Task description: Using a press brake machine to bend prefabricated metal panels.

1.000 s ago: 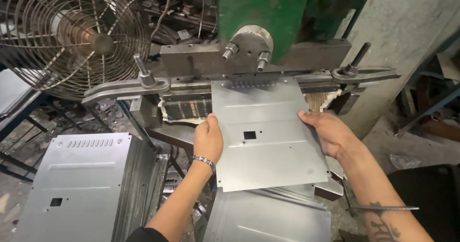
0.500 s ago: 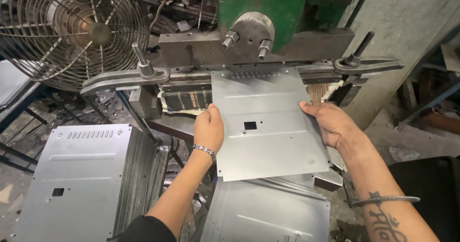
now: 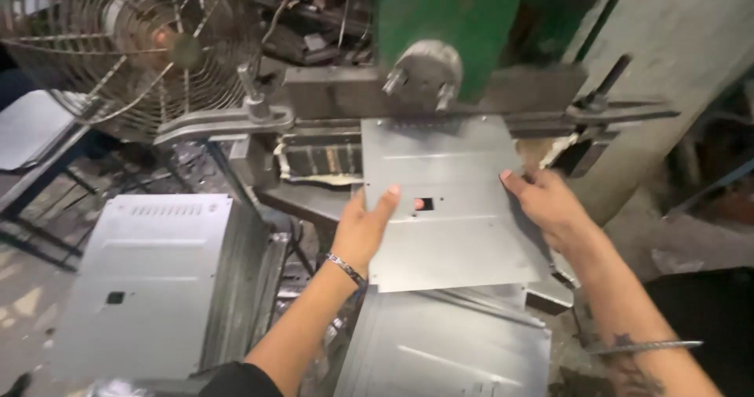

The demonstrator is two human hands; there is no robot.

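Sheet-metal panel (image 3: 452, 201) lies flat with its far edge pushed under the green press's (image 3: 448, 20) tooling, seen from the head camera, steadied by the left hand (image 3: 365, 228) clasping its left edge and the right hand's (image 3: 546, 201) fingers pinching its right edge, above finished panels (image 3: 157, 279) stacked lower left.

The metal sheet (image 3: 452, 201) lies under the press (image 3: 440, 67), a sheet stack (image 3: 153, 283) left, fan (image 3: 133, 43) behind.

Press head (image 3: 428, 71) and crossbar (image 3: 330, 118) block above sheet's (image 3: 448, 216) far edge. Stacked panels (image 3: 149, 279) crowd left; open gap between stack and sheet.
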